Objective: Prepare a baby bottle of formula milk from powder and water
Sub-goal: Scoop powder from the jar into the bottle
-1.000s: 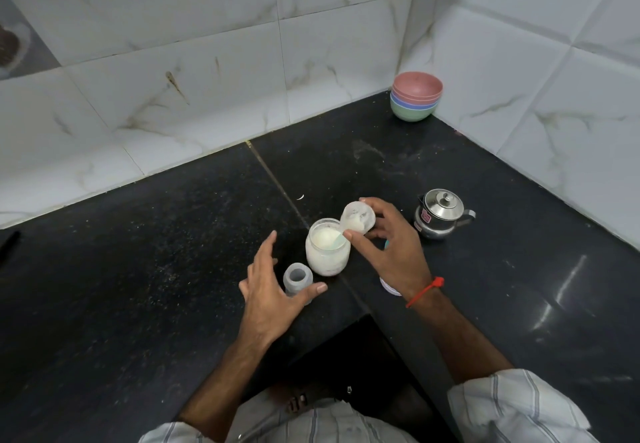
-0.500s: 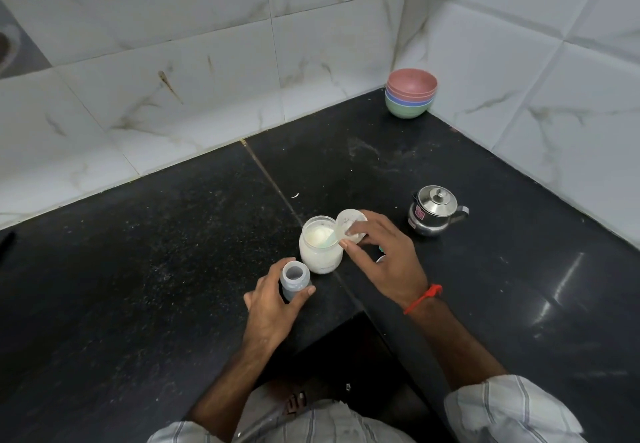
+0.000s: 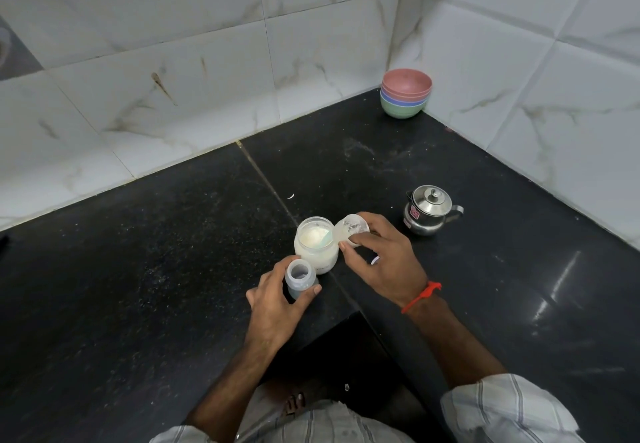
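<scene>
A: Bottle [image 3: 300, 278], low centre of frame, is being gripped by the left hand [image 3: 277, 307]; lid [image 3: 349, 229] is being pinched by the right hand [image 3: 384, 259].

B: Powder is seemingly about to be scooped from the jar [image 3: 316, 245]; a steady transfer is being called for.

Black speckled stone counter [image 3: 145, 269] running into the tiled corner, a seam crossing it. An open powder jar [image 3: 316, 246] stands on it between the two hands, the small bottle [image 3: 300, 278] just beside it at the left hand. Steel kettle [image 3: 429, 209] sits beyond the right hand; stacked bowls [image 3: 406, 97] far back, well apart. A white fleck [image 3: 291, 196] beyond the jar.
</scene>
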`<state>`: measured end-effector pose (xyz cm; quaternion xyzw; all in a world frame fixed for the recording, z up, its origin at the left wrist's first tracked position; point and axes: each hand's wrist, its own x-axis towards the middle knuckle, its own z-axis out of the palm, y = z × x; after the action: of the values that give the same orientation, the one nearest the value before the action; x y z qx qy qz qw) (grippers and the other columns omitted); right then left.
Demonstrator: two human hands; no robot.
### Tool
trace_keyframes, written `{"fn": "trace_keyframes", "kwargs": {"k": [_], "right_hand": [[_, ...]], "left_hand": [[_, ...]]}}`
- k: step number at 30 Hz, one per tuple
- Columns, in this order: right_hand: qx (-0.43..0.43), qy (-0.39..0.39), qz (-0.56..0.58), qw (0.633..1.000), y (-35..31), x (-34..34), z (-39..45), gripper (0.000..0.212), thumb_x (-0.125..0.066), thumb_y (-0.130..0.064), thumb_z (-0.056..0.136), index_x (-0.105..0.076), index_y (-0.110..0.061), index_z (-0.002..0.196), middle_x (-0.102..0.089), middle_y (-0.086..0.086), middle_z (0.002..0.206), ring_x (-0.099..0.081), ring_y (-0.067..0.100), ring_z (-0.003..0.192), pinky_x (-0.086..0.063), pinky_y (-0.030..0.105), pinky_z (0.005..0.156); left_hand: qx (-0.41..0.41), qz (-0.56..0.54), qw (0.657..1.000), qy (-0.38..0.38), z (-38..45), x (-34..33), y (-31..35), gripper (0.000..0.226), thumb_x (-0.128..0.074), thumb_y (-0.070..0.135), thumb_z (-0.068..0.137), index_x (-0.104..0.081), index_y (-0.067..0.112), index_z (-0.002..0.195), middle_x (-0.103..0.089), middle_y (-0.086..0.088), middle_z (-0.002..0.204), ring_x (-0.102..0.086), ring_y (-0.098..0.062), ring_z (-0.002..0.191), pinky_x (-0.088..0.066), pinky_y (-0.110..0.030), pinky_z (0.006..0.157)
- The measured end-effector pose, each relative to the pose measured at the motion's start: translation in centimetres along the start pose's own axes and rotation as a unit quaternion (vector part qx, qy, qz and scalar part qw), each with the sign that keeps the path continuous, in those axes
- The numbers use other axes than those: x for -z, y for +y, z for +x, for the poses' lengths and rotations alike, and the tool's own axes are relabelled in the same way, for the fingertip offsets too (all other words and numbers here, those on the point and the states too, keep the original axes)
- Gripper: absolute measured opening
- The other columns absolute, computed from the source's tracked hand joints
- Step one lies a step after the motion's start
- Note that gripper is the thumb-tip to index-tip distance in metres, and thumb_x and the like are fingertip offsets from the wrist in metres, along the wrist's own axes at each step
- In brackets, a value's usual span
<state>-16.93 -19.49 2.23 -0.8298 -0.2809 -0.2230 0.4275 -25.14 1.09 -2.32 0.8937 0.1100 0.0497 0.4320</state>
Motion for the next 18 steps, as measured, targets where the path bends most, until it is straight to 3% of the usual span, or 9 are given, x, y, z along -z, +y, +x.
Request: {"fn": "trace_keyframes", "kwargs": {"k": [9, 14, 18], "right_hand": [[-0.021, -0.010, -0.008, 1.000, -0.3, 0.7, 0.1, 0.026, -0.073, -0.030, 0.090, -0.075, -0.004, 0.088, -0.067, 0.012, 0.115, -0.068, 0.018, 0.100, -0.058, 0.030, 0.088], [-0.011, -0.011, -0.014, 1.000, -0.3, 1.0, 0.3, 0.027, -0.074, -0.031, 0.090, -0.070, -0.004, 0.085, -0.066, 0.010, 0.113, -0.066, 0.016, 0.100, -0.053, 0.019, 0.091], [-0.010, -0.012, -0.017, 1.000, -0.4, 1.4, 0.4, 0.031, -0.073, -0.034, 0.090, -0.067, -0.005, 0.084, -0.067, 0.010, 0.113, -0.064, 0.012, 0.102, -0.045, 0.008, 0.094]], "left_hand": [[-0.005, 0.002, 1.000, 0.001, -0.2, -0.1, 0.3, 0.054, -0.078, 0.051, 0.082, -0.050, 0.047, 0.128, -0.059, 0.029, 0.126, -0.048, -0.003, 0.124, -0.022, -0.032, 0.101], [-0.036, -0.003, 0.999, 0.016, -1.0, -0.1, 1.3, 0.055, -0.078, 0.055, 0.080, -0.052, 0.045, 0.128, -0.058, 0.033, 0.122, -0.049, 0.003, 0.118, -0.022, -0.015, 0.100], [-0.060, -0.001, 0.998, 0.010, -1.3, -0.1, 2.6, 0.060, -0.074, 0.062, 0.078, -0.054, 0.043, 0.131, -0.059, 0.030, 0.124, -0.048, 0.002, 0.118, -0.027, -0.014, 0.098]]}}
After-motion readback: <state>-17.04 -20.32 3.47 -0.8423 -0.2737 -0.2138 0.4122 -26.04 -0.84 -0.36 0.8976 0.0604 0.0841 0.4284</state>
